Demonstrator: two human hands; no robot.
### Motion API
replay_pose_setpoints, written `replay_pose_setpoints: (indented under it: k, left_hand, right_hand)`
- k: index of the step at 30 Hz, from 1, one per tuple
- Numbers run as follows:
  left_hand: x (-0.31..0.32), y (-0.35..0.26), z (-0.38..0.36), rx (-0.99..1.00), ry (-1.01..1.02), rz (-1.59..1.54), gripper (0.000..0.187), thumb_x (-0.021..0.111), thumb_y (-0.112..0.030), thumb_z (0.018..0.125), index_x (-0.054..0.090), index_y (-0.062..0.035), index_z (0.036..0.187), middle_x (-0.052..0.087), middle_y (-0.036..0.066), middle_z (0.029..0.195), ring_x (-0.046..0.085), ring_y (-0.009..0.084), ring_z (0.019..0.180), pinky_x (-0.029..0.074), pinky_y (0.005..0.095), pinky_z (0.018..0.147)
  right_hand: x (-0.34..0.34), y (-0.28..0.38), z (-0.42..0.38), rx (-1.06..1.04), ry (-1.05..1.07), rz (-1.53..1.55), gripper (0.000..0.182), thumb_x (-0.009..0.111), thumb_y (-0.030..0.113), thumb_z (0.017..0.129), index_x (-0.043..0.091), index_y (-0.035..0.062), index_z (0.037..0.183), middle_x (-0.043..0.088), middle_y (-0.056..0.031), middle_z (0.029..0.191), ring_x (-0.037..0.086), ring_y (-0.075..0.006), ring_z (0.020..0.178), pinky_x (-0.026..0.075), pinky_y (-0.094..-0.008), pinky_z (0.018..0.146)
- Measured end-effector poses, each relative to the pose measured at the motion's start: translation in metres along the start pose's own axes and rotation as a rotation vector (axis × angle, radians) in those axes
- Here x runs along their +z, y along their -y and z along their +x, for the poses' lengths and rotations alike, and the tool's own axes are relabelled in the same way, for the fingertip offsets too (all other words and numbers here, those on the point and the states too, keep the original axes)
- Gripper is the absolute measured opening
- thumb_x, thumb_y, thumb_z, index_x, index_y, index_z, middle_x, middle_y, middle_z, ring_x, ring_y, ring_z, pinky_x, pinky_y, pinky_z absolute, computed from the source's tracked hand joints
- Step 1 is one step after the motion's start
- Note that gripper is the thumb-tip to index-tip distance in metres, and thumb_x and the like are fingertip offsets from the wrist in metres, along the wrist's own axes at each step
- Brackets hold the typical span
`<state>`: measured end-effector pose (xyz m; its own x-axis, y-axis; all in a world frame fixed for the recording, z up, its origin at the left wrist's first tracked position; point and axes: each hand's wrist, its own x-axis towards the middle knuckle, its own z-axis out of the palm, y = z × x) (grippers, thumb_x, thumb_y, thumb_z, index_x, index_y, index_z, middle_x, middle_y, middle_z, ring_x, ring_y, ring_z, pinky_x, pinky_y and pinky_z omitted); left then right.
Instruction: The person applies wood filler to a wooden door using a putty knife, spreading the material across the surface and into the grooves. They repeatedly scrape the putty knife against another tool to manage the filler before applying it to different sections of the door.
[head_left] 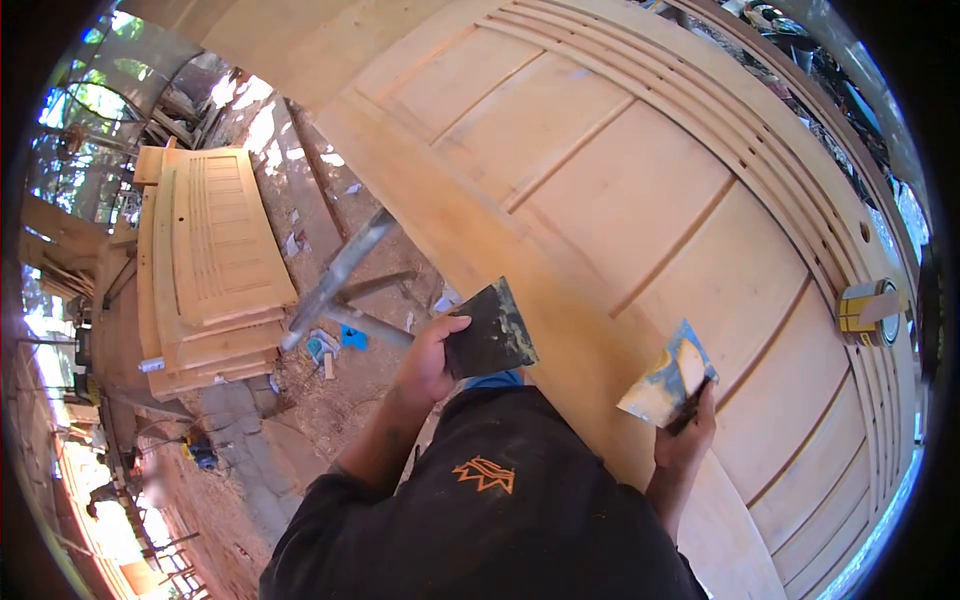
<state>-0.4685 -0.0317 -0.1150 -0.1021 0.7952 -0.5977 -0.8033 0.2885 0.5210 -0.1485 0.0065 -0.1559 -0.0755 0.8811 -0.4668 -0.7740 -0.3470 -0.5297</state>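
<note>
My left hand grips a black flat putty spreader, thumb on its face; pale putty is smeared along the spreader's far edge. In my right hand is a putty board, a blue-grey flat piece coated with cream and yellowish filler. Both hands are in front of my torso, apart from each other. Beneath and beyond them lies a large wooden door with recessed panels and grooved strips. Along its near stile runs a darker yellowish band of wood.
An open yellow-labelled can sits on the door's right side. A grey trestle support stands under the door at left. More wooden doors are stacked further left. Scraps, a blue item and sawdust lie on the ground.
</note>
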Motion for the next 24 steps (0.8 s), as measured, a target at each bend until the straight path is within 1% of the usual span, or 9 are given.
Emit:
replay_pose_setpoints:
  k: [4, 7, 12, 15, 17, 19, 21, 22, 24]
  left_hand:
    - [0.026, -0.051, 0.036, 0.107, 0.189, -0.042, 0.043, 0.050, -0.005, 0.079, 0.043, 0.0058, 0.120, 0.057, 0.020, 0.110, 0.060, 0.0282, 0.097, 0.049, 0.0396, 0.086]
    - [0.027, -0.093, 0.084, 0.075, 0.458, -0.009, 0.047, 0.054, -0.001, 0.076, 0.042, 0.0062, 0.121, 0.057, 0.020, 0.109, 0.060, 0.0288, 0.096, 0.050, 0.0408, 0.085]
    - [0.008, -0.134, 0.165, -0.468, 0.679, 0.124, 0.049, 0.057, 0.001, 0.074, 0.044, 0.0063, 0.120, 0.060, 0.018, 0.103, 0.062, 0.0262, 0.090, 0.051, 0.0390, 0.082]
    - [-0.007, -0.153, 0.191, -0.736, 0.691, -0.025, 0.047, 0.056, 0.000, 0.074, 0.045, 0.0072, 0.119, 0.061, 0.018, 0.102, 0.063, 0.0260, 0.089, 0.052, 0.0384, 0.081]
    - [-0.020, -0.171, 0.189, -0.881, 0.648, -0.147, 0.046, 0.057, -0.002, 0.073, 0.046, 0.0093, 0.116, 0.061, 0.019, 0.100, 0.063, 0.0265, 0.088, 0.052, 0.0379, 0.080]
    - [-0.033, -0.190, 0.193, -0.862, 0.592, -0.195, 0.042, 0.053, -0.001, 0.076, 0.046, 0.0088, 0.116, 0.060, 0.020, 0.103, 0.062, 0.0280, 0.091, 0.050, 0.0392, 0.085]
    - [-0.046, -0.201, 0.200, -0.860, 0.582, -0.281, 0.042, 0.053, 0.001, 0.077, 0.045, 0.0078, 0.117, 0.059, 0.020, 0.106, 0.061, 0.0275, 0.095, 0.049, 0.0408, 0.087]
    - [-0.037, -0.220, 0.198, -0.829, 0.549, -0.202, 0.041, 0.053, 0.000, 0.079, 0.045, 0.0064, 0.118, 0.059, 0.018, 0.106, 0.061, 0.0258, 0.095, 0.049, 0.0386, 0.088]
    - [-0.034, -0.226, 0.211, -0.643, 0.674, -0.172, 0.039, 0.054, 0.000, 0.080, 0.046, 0.0050, 0.117, 0.060, 0.016, 0.105, 0.061, 0.0234, 0.095, 0.049, 0.0365, 0.087]
  right_hand:
    - [0.009, -0.006, 0.013, -0.079, -0.056, -0.012, 0.042, 0.035, 0.034, 0.095, 0.043, 0.0042, 0.124, 0.052, -0.0091, 0.120, 0.051, -0.0227, 0.110, 0.041, -0.0394, 0.092]
    - [0.026, -0.012, 0.026, -0.145, -0.075, -0.049, 0.042, 0.036, 0.034, 0.095, 0.044, 0.0044, 0.123, 0.053, -0.0078, 0.119, 0.051, -0.0210, 0.109, 0.043, -0.0371, 0.090]
    - [0.073, -0.035, 0.021, -0.367, -0.173, -0.164, 0.043, 0.031, 0.032, 0.097, 0.039, 0.0047, 0.129, 0.047, -0.0076, 0.125, 0.049, -0.0211, 0.111, 0.040, -0.0376, 0.094]
    - [0.149, -0.043, 0.004, -0.450, -0.499, -0.211, 0.038, 0.035, 0.027, 0.096, 0.046, 0.0037, 0.124, 0.055, -0.0068, 0.116, 0.055, -0.0162, 0.100, 0.046, -0.0298, 0.085]
    - [0.157, -0.022, -0.022, -0.399, -0.531, -0.427, 0.037, 0.039, 0.029, 0.095, 0.049, 0.0025, 0.120, 0.059, -0.0069, 0.105, 0.060, -0.0149, 0.089, 0.050, -0.0267, 0.075]
    - [0.221, -0.003, -0.026, -0.483, -0.658, -0.492, 0.037, 0.040, 0.029, 0.095, 0.049, 0.0024, 0.119, 0.059, -0.0066, 0.103, 0.059, -0.0143, 0.089, 0.050, -0.0271, 0.077]
    - [0.282, 0.013, -0.026, -0.534, -0.613, -0.612, 0.038, 0.039, 0.029, 0.095, 0.047, 0.0023, 0.120, 0.058, -0.0068, 0.104, 0.059, -0.0147, 0.090, 0.049, -0.0278, 0.079]
    - [0.307, 0.026, -0.031, -0.456, -0.377, -0.751, 0.039, 0.036, 0.028, 0.096, 0.043, 0.0019, 0.124, 0.056, -0.0073, 0.109, 0.057, -0.0160, 0.096, 0.047, -0.0281, 0.084]
    - [0.349, 0.022, -0.014, -0.594, -0.441, -1.027, 0.040, 0.035, 0.028, 0.096, 0.042, 0.0020, 0.126, 0.055, -0.0077, 0.111, 0.056, -0.0169, 0.097, 0.047, -0.0297, 0.084]
